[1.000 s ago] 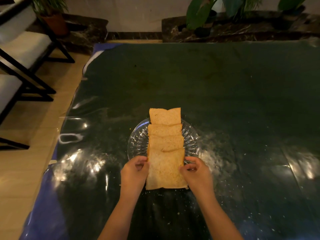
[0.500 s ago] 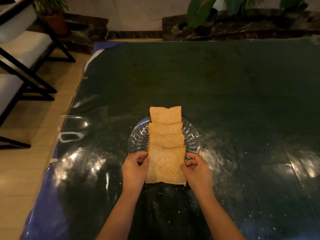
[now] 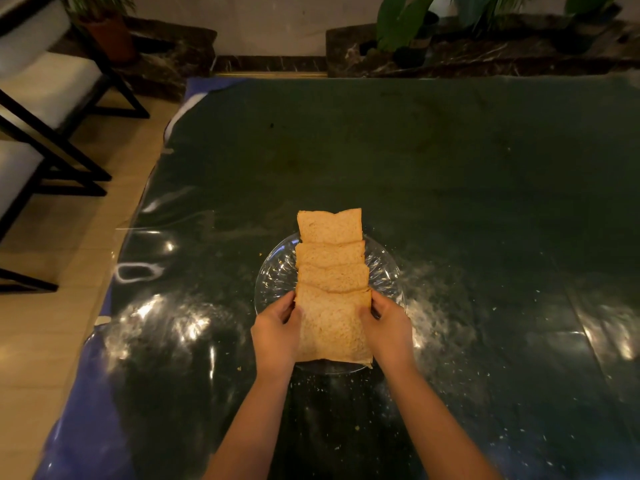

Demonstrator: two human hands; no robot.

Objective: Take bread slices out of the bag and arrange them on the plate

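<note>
A clear glass plate (image 3: 275, 275) sits on the dark green table. Several bread slices lie across it in an overlapping row running away from me; the farthest slice (image 3: 329, 225) hangs over the far rim. The nearest slice (image 3: 331, 327) overlaps the near rim. My left hand (image 3: 275, 332) grips its left edge and my right hand (image 3: 389, 327) grips its right edge. No bag is in view.
The table (image 3: 450, 188) carries a shiny plastic cover with scattered crumbs near the plate. Its left edge drops to a wooden floor with black-framed chairs (image 3: 45, 109). Potted plants (image 3: 401, 26) stand behind the far edge.
Both hands have pushed the nearest slice a little farther onto the plate, closing it up against the row. The other slices stayed where they were.
</note>
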